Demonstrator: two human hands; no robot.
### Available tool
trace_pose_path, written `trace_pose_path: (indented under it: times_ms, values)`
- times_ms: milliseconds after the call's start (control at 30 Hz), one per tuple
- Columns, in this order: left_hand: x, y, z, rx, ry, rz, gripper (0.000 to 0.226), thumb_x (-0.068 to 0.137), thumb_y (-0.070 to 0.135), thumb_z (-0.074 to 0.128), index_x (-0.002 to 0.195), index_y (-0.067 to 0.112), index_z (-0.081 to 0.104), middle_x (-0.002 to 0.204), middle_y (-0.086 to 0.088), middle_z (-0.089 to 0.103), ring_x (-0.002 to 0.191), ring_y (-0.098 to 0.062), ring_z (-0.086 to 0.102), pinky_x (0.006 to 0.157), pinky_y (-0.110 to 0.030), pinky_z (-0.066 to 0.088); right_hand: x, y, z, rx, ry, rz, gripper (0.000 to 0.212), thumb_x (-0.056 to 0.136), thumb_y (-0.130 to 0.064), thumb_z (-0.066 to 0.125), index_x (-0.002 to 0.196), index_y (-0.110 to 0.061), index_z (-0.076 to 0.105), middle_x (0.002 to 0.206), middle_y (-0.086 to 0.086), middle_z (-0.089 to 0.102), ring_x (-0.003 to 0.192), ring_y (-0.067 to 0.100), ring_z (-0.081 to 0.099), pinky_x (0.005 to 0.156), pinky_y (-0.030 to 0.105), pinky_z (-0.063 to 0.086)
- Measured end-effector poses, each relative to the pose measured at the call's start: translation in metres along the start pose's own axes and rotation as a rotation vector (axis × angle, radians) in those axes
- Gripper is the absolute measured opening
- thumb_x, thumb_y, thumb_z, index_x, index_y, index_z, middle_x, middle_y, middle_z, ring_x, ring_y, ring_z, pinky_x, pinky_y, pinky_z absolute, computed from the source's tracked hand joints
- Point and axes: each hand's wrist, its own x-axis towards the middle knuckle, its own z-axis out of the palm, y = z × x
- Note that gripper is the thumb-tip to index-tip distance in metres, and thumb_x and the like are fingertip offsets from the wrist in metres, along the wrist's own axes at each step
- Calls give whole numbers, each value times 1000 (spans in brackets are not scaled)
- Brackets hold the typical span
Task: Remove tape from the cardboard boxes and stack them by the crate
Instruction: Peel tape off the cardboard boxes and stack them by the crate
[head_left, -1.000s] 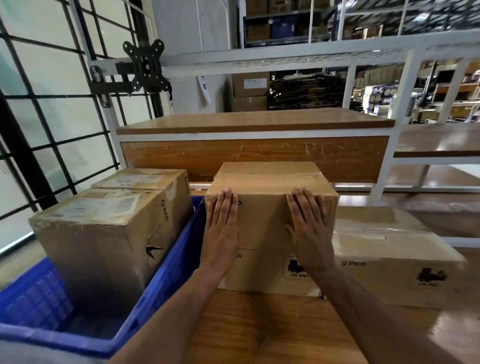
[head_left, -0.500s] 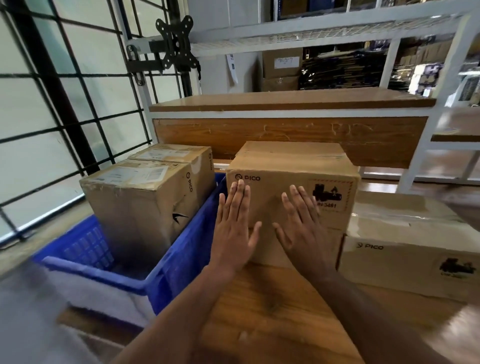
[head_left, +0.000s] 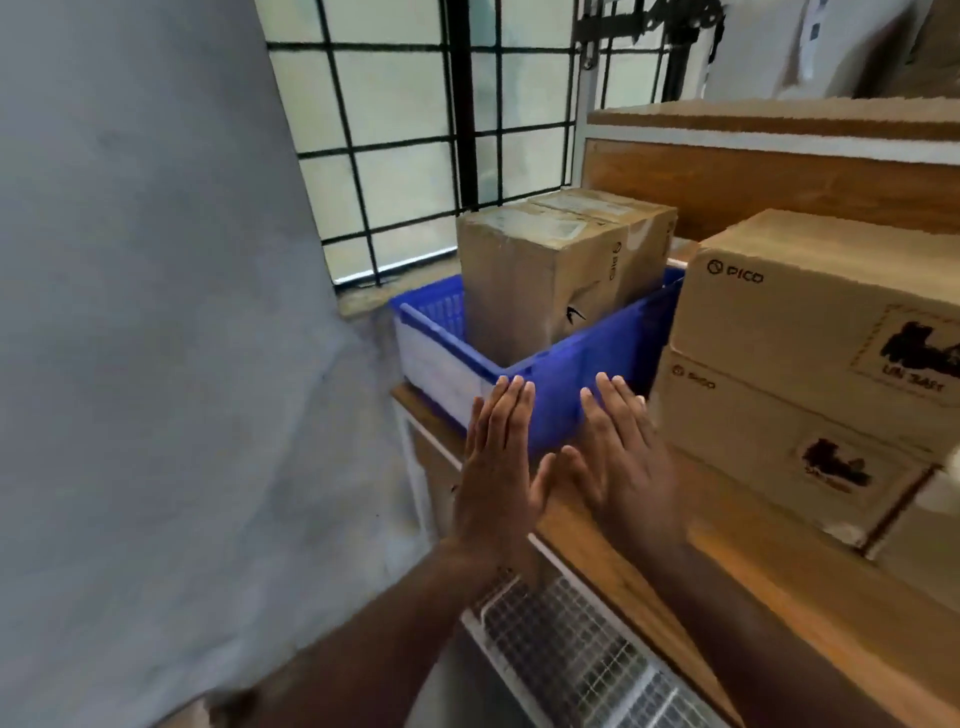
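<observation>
Okay, far left first: plain grey wall, then a barred window behind everything. Nothing to do there, just tight on that side.

Next along, blue crate at the left end of the table, with two cardboard boxes standing upright inside, front box and back box, touching each other. Looks like tape and labels on both tops, but too blurry to swear by.

Left hand and right hand side by side in front of the crate's near wall, holding nothing. Fingers straight and pressed close together, thumbs angled in toward each other. Can't tell whether touching the crate or just hovering.

Probably next up: getting the front box out. Best to come in from above, one palm on each side face, squeeze, then lift straight up until clear of the rim. No dragging over the wall, no tipping the crate, given how close to the table's end. Mind the creased side of that box too, likely soft there.

Further right, just beside the crate: two boxes already stacked, top box on bottom box. Very little gap to the crate's right wall, so not much room for a hand there. Wooden shelf behind and above the stack, so limited headroom for going higher. Wire grille under the table edge, out of the way.
</observation>
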Motion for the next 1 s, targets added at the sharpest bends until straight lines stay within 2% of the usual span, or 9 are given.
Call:
trace_pose_path:
  times_ms: [100, 233, 367, 467, 567, 700, 800, 900, 1000]
  values:
    - [-45, -15, -42, 116, 4, -100, 81, 90, 35, 69, 154, 9, 28, 161, -8, 33, 153, -19, 22, 124, -46, 24, -14, -45, 7, 114, -96, -94, 65, 100, -53, 33, 152, -14, 30, 163, 8, 21, 152, 21, 9, 121, 46, 17]
    - [-105, -32, -100, 264, -27, -263, 78, 90, 40, 65, 153, 11, 29, 158, -11, 36, 149, -21, 26, 122, -51, 26, -40, -110, 15, 275, -170, -188, 60, 102, -48, 30, 153, -16, 30, 163, 6, 20, 152, 19, 10, 121, 46, 17]
    - [-167, -52, -157, 370, -29, -398, 77, 91, 39, 64, 155, 11, 31, 160, -8, 34, 151, -21, 23, 123, -49, 22, -73, -179, 28, 396, -268, -252, 62, 100, -53, 32, 153, -20, 33, 163, 1, 20, 151, 16, 11, 121, 39, 9]
    - [-208, -65, -197, 422, -2, -500, 77, 91, 37, 65, 155, 12, 30, 161, -7, 32, 152, -18, 19, 126, -46, 16, -99, -232, 42, 470, -326, -316, 58, 100, -49, 42, 150, -20, 36, 161, 1, 27, 149, 15, 16, 120, 40, 18]
    - [-249, -78, -237, 463, 7, -618, 77, 94, 38, 63, 157, 15, 25, 164, -4, 26, 154, -15, 12, 127, -40, 7, -121, -282, 53, 462, -400, -382, 60, 98, -48, 48, 151, -22, 35, 162, 0, 24, 149, 12, 10, 120, 38, 17]
    - [-301, -103, -296, 463, 7, -740, 76, 95, 35, 62, 158, 17, 24, 165, -4, 26, 154, -17, 15, 126, -45, 12, -142, -350, 56, 483, -440, -454, 61, 97, -50, 38, 147, -16, 43, 159, 6, 32, 147, 22, 26, 117, 43, 28]
    - [-337, -125, -343, 471, 0, -772, 75, 96, 34, 61, 158, 16, 23, 165, -3, 26, 154, -16, 14, 127, -44, 12, -159, -403, 61, 501, -481, -420, 64, 96, -54, 33, 146, -16, 46, 157, 7, 35, 146, 25, 30, 115, 47, 33]
    - [-372, -147, -388, 491, 6, -796, 74, 96, 32, 61, 158, 15, 24, 164, -3, 27, 153, -14, 13, 127, -42, 11, -178, -456, 73, 520, -546, -383, 62, 99, -54, 41, 149, -19, 39, 161, 4, 28, 149, 22, 23, 118, 47, 28]
    - [-403, -168, -424, 494, -15, -836, 74, 96, 32, 62, 158, 15, 25, 163, -4, 28, 152, -16, 16, 126, -39, 8, -194, -503, 80, 508, -641, -375, 64, 98, -53, 38, 154, -24, 28, 164, -1, 16, 152, 18, 10, 122, 43, 19]
